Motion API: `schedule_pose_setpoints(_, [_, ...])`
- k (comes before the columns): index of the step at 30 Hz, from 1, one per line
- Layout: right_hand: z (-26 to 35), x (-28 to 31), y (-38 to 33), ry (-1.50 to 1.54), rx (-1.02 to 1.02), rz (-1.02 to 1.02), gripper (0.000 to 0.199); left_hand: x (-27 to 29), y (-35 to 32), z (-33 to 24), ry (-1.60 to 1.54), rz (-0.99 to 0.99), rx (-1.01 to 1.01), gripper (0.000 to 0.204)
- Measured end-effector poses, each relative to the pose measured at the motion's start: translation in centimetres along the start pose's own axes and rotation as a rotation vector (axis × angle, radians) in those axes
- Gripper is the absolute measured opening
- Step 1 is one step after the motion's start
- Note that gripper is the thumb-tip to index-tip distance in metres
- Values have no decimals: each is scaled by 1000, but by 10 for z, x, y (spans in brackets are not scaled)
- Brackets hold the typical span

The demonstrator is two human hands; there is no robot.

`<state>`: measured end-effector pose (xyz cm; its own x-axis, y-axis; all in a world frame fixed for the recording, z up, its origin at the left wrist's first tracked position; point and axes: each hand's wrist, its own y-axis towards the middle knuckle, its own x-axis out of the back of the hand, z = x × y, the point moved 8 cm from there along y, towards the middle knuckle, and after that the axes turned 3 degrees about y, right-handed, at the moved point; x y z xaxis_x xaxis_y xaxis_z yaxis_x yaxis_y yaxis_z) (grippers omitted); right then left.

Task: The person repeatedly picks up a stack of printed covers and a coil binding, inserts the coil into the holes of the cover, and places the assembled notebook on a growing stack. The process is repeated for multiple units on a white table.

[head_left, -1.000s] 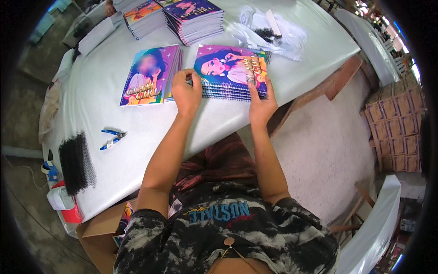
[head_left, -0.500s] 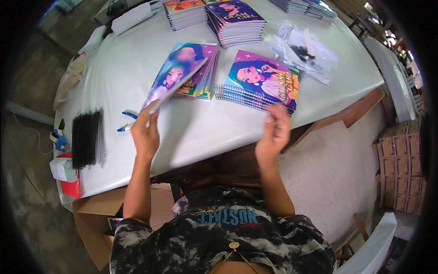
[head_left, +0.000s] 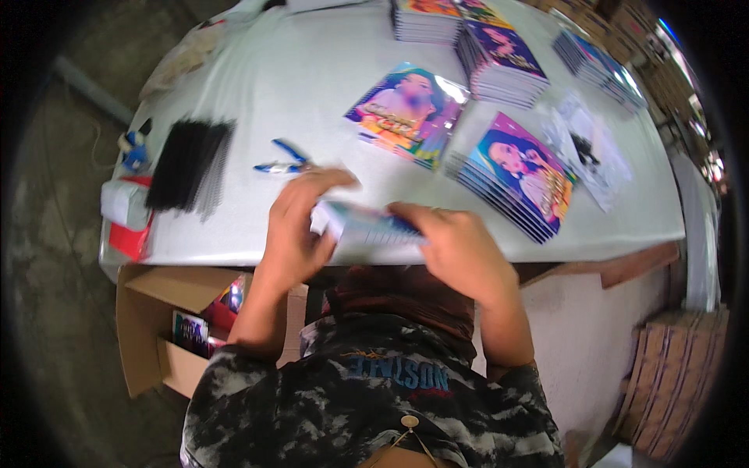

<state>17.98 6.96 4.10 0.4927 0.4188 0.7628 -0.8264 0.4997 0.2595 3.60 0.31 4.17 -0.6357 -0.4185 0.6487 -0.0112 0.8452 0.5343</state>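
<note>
The person wears a short-sleeved T-shirt with a camouflage-like pattern of black, grey and white patches. Across the chest there is blue printed lettering with a thin pale drawing above it and a small red mark below. The sleeves end above the elbows, so both forearms are bare. Near the lower edge of the view a small round metal piece with a thin cord hangs on the shirt. The left hand and the right hand are bare, with no gloves.
</note>
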Motion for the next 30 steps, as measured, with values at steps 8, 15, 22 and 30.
schedule_pose_setpoints(8, [-70,0,-10,898,47,-441,28,-40,-34,88,-640,-213,370,33])
schedule_pose_setpoints(15, [-69,-19,-13,874,-48,-409,33,-68,-56,105,-580,-173,475,45])
schedule_pose_setpoints(22, [-71,-32,-18,614,74,-294,26,71,-79,179,884,-340,640,27])
schedule_pose_setpoints(30, [-94,-23,-30,728,-46,-344,24,112,-117,205,927,-219,927,27])
